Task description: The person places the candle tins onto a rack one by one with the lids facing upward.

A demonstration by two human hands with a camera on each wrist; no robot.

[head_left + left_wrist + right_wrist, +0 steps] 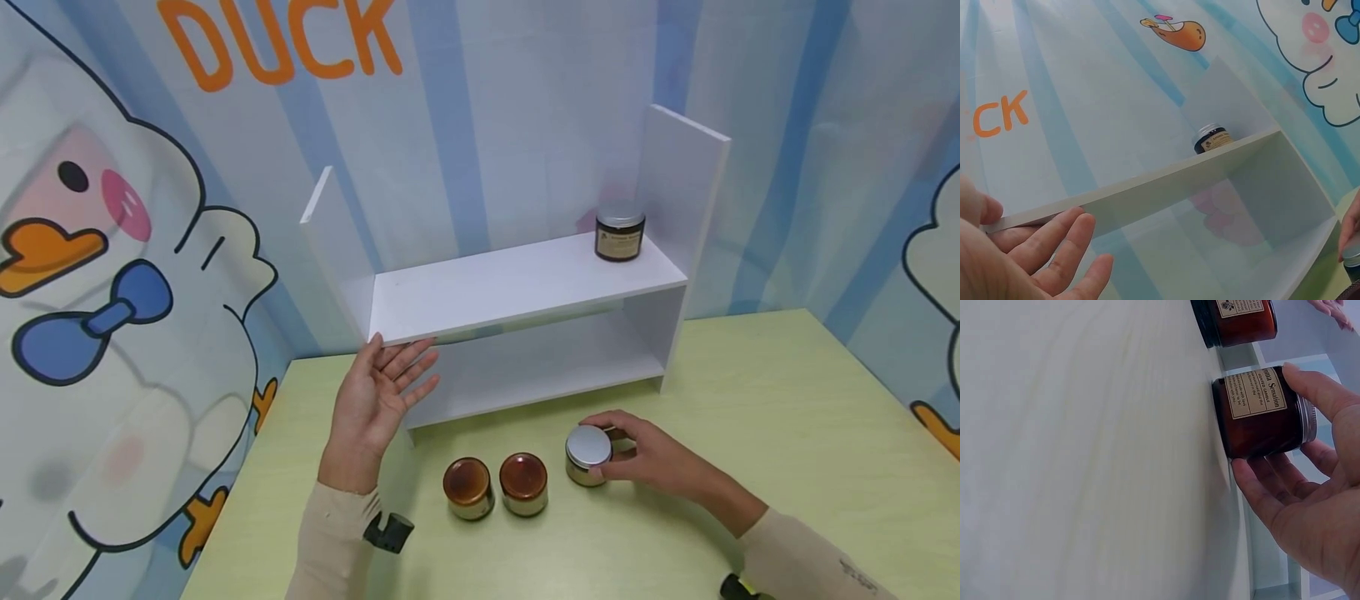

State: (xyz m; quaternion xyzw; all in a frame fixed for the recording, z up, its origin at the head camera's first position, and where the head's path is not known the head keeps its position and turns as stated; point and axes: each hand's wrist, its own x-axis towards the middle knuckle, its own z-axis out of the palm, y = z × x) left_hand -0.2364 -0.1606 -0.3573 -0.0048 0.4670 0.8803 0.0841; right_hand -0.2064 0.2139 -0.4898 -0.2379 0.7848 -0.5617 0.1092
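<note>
My right hand (pixel 645 454) holds a scented candle jar (pixel 587 457) between thumb and fingers. This jar stands on the table and has a silver lid; its dark amber glass and tan label (pixel 1256 393) show in the right wrist view. At the left end of a white two-tier shelf (pixel 517 283), my left hand (pixel 375 400) pinches the front edge of the upper board, thumb above and fingers (pixel 1060 244) below. Two more candle jars, a left one (pixel 468 489) and a right one (pixel 523 484), stand side by side between my hands, amber tops showing.
Another silver-lidded candle jar (pixel 619 233) sits at the right end of the upper board, near the shelf's tall right side panel (pixel 682 183). The shelf stands on a pale green table (pixel 780 400), before a blue striped backdrop (pixel 510 108) printed with cartoon ducks.
</note>
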